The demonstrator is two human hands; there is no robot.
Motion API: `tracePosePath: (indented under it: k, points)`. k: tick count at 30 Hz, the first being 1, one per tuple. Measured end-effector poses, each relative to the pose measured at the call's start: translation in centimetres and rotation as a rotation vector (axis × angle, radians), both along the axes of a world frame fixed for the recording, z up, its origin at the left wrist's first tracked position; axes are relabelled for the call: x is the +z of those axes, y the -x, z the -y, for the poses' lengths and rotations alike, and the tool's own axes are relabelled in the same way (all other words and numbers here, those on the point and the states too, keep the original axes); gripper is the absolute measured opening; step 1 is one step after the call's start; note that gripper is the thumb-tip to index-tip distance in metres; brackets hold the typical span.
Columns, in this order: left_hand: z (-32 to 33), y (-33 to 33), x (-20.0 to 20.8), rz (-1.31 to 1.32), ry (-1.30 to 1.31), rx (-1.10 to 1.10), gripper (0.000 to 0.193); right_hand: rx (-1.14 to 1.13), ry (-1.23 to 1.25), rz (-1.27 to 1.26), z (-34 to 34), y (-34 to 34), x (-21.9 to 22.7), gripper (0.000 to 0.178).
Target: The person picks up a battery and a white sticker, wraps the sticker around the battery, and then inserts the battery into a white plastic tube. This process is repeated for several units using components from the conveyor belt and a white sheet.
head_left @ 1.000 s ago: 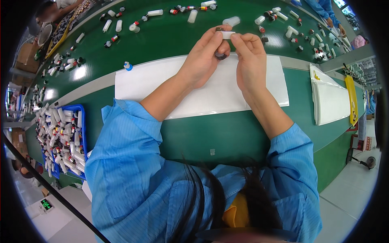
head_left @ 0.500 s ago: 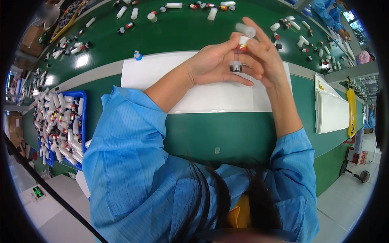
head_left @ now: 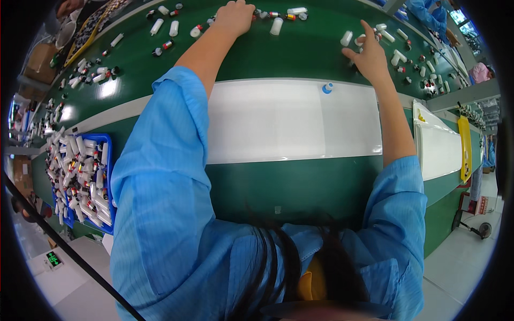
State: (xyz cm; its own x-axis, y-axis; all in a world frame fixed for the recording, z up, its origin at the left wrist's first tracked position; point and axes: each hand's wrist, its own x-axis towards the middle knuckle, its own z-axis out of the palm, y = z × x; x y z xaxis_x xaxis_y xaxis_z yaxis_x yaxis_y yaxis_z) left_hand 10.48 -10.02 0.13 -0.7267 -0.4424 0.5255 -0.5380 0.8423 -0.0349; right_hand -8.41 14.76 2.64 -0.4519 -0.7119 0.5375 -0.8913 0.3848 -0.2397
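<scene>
Fingers of right hand spread loosely, index raised, thumb close to a white bottle on the green belt, not gripping it. Left hand stretched far forward, fingers curled down onto the belt among scattered white bottles and small red-capped pieces; cannot tell whether anything was pinched. Nearer the body, a white board with one small blue cap on its far edge. At far left, a blue tray heaped with white bottles.
</scene>
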Motion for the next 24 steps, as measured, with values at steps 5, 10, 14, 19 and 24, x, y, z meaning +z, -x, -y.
tracePosePath:
  k: [5, 10, 14, 19, 24]
  points:
    - [0.0, 0.8, -0.2, 0.090, -0.135, 0.064, 0.021, 0.274, -0.011, 0.402, -1.7, -6.0, 1.0, 0.034]
    - [-4.1, -0.5, 1.9, -0.618, -1.214, -0.241, 0.028, 0.602, -0.024, 0.025, -2.9, -12.0, -0.9, 0.029]
    - [-5.5, -4.1, 2.4, -0.684, -1.745, -0.332, 0.032, 0.572, -0.130, -0.116, -3.1, -12.1, -2.4, 0.030]
    - [-6.9, -7.6, 1.9, 0.013, -0.300, -0.329, 0.031, 0.490, -0.314, 0.157, -2.6, -11.5, -0.6, 0.019]
    - [-7.0, -9.4, -0.1, 0.297, -0.253, -0.094, 0.030, 0.467, -0.354, 0.303, -2.3, -11.5, -0.4, 0.017]
